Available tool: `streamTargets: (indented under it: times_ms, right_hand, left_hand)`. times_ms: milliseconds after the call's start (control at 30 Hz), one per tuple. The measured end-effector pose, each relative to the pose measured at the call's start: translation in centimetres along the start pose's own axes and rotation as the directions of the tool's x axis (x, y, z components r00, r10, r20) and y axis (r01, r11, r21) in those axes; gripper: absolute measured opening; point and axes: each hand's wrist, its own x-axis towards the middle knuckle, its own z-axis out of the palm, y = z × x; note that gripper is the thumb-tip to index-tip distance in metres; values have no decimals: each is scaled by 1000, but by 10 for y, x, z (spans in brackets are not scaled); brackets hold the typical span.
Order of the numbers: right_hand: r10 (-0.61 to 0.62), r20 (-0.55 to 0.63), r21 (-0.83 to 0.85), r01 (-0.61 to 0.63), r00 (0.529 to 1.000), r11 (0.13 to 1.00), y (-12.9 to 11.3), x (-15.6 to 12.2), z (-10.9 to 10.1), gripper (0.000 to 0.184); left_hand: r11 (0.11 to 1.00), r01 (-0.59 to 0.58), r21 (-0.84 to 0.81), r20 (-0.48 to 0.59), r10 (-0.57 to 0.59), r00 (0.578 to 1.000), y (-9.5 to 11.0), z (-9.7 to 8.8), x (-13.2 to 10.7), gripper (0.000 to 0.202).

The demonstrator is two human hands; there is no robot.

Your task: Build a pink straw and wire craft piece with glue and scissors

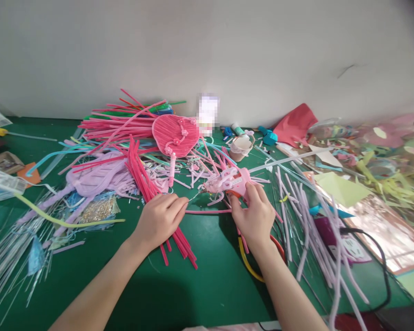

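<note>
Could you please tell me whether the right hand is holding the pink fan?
No, the right hand holds a pink tool, apart from the fan.

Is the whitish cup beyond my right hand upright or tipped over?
Upright: the whitish cup stands on the green table, open rim facing up.

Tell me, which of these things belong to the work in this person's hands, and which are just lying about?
Likely in use:
- pink tool in the right hand
- thin strand at the left hand

Apparently lying about:
- heart-shaped pink piece
- paper cup
- red sheet
- orange card
- silver wires
</note>
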Motion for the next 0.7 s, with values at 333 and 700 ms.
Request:
streamTargets:
  times_ms: [333,700]
  right_hand:
    - [4,-3,4,-4,1000,1000,1,-1,1,19]
    - [-6,-8,1,6,1000,1000,1,-1,1,19]
  left_hand:
    - [1000,1,4,8,-1,1000,0,0,-1,12]
    - [1000,-3,1,19,3,1000,0,-1,-1,12]
